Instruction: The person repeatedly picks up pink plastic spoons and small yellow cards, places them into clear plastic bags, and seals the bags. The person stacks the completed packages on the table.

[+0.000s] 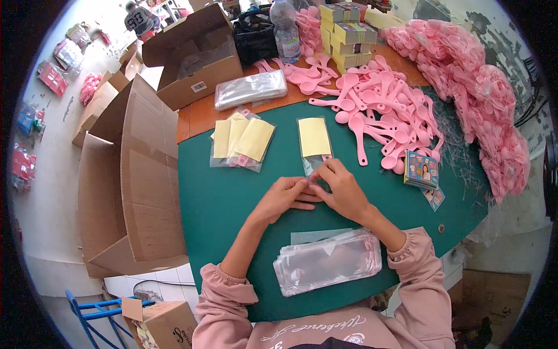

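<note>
A clear plastic bag with a yellow card (pixel 314 137) and a pink piece inside lies before me on the green table top (pixel 221 203). My left hand (pixel 286 196) and my right hand (pixel 343 192) meet at its near end. Fingertips of both pinch the clear film there, and the exact grip is partly hidden by the fingers. Just left lie several filled bags with yellow cards (pixel 256 139). Nearer my body rests a stack of flat clear bags (pixel 328 262).
Pink spoons (pixel 383 96) are heaped at the right, beside a stack of printed cards (pixel 421 168). A long bag of pink spoons (pixel 494 110) lines the right edge. Behind stand card stacks (pixel 351 41), a water bottle (pixel 285 32) and a carton (pixel 197 58). A tall carton (pixel 151 174) borders the left.
</note>
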`<state>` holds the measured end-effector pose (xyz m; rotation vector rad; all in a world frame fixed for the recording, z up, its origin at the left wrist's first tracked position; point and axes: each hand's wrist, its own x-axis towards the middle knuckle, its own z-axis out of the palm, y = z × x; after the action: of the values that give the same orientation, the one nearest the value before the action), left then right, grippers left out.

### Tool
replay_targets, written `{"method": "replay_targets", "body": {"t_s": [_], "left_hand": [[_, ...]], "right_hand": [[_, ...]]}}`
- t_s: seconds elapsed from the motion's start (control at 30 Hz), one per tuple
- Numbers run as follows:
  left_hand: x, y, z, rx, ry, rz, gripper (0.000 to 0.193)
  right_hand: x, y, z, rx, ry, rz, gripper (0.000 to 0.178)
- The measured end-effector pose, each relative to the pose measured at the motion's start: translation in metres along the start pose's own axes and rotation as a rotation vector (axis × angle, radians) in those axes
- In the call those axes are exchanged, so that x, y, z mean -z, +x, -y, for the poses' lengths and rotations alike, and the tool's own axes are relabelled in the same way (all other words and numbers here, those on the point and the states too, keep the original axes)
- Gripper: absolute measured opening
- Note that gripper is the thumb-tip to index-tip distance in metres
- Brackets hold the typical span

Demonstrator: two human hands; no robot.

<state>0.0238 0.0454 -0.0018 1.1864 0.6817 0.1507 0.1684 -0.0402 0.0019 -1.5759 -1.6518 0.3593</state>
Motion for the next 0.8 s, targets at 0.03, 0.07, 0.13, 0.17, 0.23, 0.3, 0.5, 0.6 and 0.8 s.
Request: {"method": "replay_targets", "body": {"t_s": [0.03, 0.07, 0.13, 0.17, 0.23, 0.3, 0.5, 0.6, 0.8], "left_hand": [[-0.002, -0.001, -0.001, 0.007, -0.02, 0.018, 0.035], [-0.001, -0.001, 0.0, 0.006, -0.021, 0.016, 0.035], [0.002, 0.001, 0.003, 0.037, -0.088, 0.0, 0.035], [0.001, 0.001, 0.002, 0.038, -0.089, 0.001, 0.035], [-0.001, 0.0, -0.002, 0.087, -0.158, -0.044, 0.036], [-0.003, 0.001, -0.002, 0.088, -0.151, -0.053, 0.035], [-0.001, 0.008, 0.014, -0.013, -0.08, -0.083, 0.027], [-0.002, 0.009, 0.015, -0.062, 0.02, -0.111, 0.026], [0.003, 0.009, 0.012, -0.058, -0.153, -0.104, 0.026]], "right_hand": [[0.0, -0.001, -0.001, 0.028, -0.044, 0.02, 0.015], [0.001, -0.001, 0.0, 0.03, -0.042, 0.022, 0.015], [0.005, -0.001, 0.004, 0.087, -0.094, 0.052, 0.016], [0.006, -0.001, 0.005, 0.086, -0.095, 0.053, 0.016], [0.006, -0.002, 0.007, 0.16, -0.204, 0.071, 0.019], [0.004, -0.003, 0.007, 0.168, -0.241, 0.077, 0.018], [0.0, -0.005, -0.002, 0.22, -0.18, 0.148, 0.015], [0.019, 0.001, 0.001, 0.066, 0.115, 0.33, 0.013], [0.103, 0.004, -0.026, -0.148, 0.618, 0.367, 0.009]]}}
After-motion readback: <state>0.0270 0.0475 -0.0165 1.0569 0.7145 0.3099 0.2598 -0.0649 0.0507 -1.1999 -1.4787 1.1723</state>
